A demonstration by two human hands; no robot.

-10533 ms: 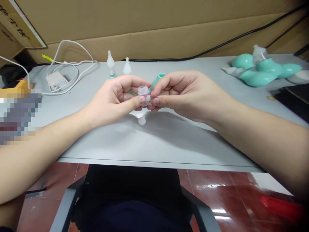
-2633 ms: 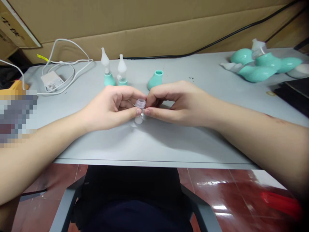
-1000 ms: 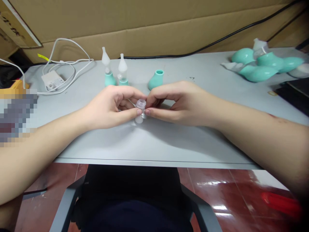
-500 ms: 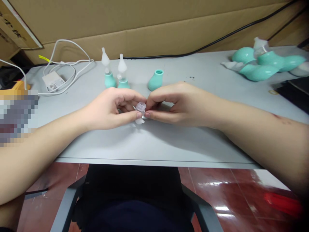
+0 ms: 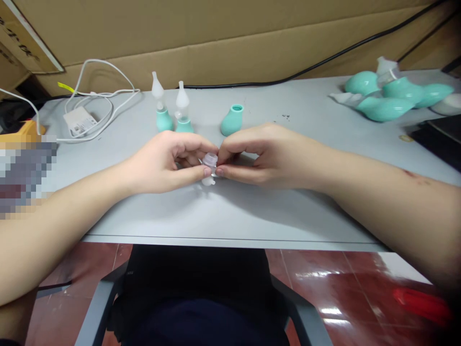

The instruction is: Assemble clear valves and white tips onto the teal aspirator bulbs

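Note:
Between both hands, just above the grey table (image 5: 162,211), is a small clear plastic nozzle piece (image 5: 210,160) with a whitish tip pointing down toward me. My left hand (image 5: 169,163) is closed on it, thumb in front and fingers behind. From the right, my right hand (image 5: 259,154) pinches at the same piece with thumb and index finger; its other fingers are curled and partly hidden. Behind my hands stands a teal rubber bulb (image 5: 232,120) with its round mouth open upward. Two nasal aspirators (image 5: 164,117) (image 5: 183,103) with teal bulbs and white tips stand upright farther left.
More teal bulbs (image 5: 387,108) with clear and white tips lie in a pile at the back right, near a black flat object (image 5: 437,139). A white adapter (image 5: 79,121) with looped cable lies at left. A black cable (image 5: 306,74) runs along the cardboard wall.
Almost nothing differs. Both hands keep their hold on the clear nozzle piece, and the right forearm has shifted very slightly.

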